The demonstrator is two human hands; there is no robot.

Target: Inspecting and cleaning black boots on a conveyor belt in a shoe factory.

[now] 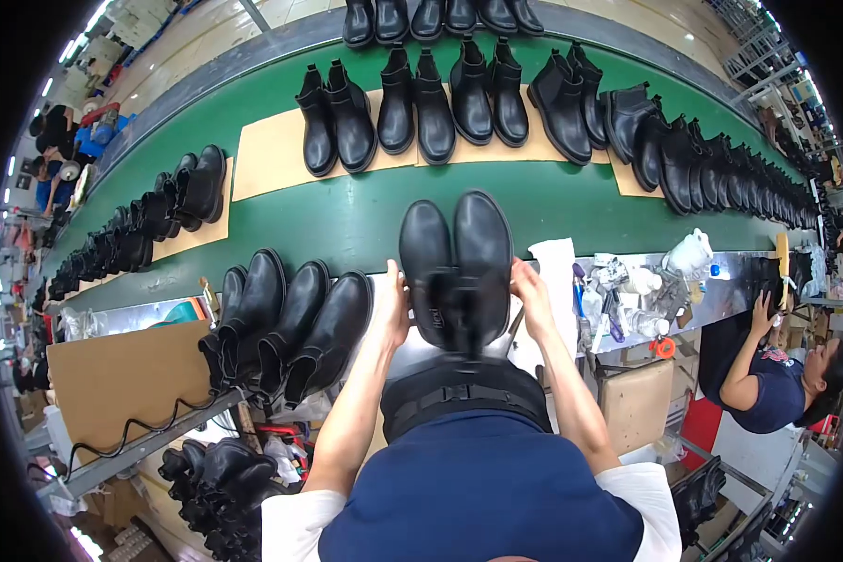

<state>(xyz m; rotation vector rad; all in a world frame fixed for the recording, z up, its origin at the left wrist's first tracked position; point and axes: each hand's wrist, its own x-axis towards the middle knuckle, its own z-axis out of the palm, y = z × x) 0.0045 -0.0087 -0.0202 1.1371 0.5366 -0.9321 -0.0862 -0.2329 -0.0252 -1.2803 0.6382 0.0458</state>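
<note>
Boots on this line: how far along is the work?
Done, it seems: many boot pairs stand on the green belt. In hand: left hand and right hand hold one black pair between them. Left: four boots lie on the bench, and more are piled below.

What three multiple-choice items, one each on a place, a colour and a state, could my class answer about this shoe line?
1. Where do the four black leather boots lie? A left of the hands B on the floor C right of the hands
2. What colour is the conveyor belt? A red B green C white
3. How is the black leather boot pair held? A one hand B untouched C both hands

Key: 1 A, they lie beside the left hand. 2 B, green shows between the cardboard sheets. 3 C, the left hand and right hand flank it.
</note>
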